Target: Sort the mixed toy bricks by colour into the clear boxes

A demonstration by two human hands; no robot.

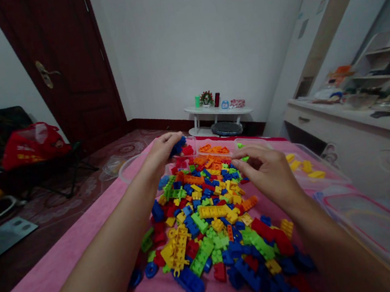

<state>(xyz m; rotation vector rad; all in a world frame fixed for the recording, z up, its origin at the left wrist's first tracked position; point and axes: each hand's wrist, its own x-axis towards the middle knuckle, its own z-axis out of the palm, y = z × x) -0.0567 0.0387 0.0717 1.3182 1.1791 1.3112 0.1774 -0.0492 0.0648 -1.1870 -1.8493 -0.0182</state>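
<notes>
A wide heap of toy building bricks (214, 211) in red, blue, yellow, green and orange lies on a pink cloth (93, 231). My left hand (161, 152) is at the heap's far left, closed on a dark blue building brick (179, 146), beside a clear container with red bricks (188, 150). Over the far right of the heap, my right hand (265, 163) has its thumb and fingers drawn together at the tips. A bit of green shows by those fingers; whether they grip a piece is too small to make out.
Orange bricks (214, 149) sit in a clear container at the far edge. Yellow bricks (305, 168) lie in another on the right, with a clear plastic lid or box (386, 229) nearer me. A white side table (217, 110) stands by the wall, a drawer cabinet (346, 142) at right.
</notes>
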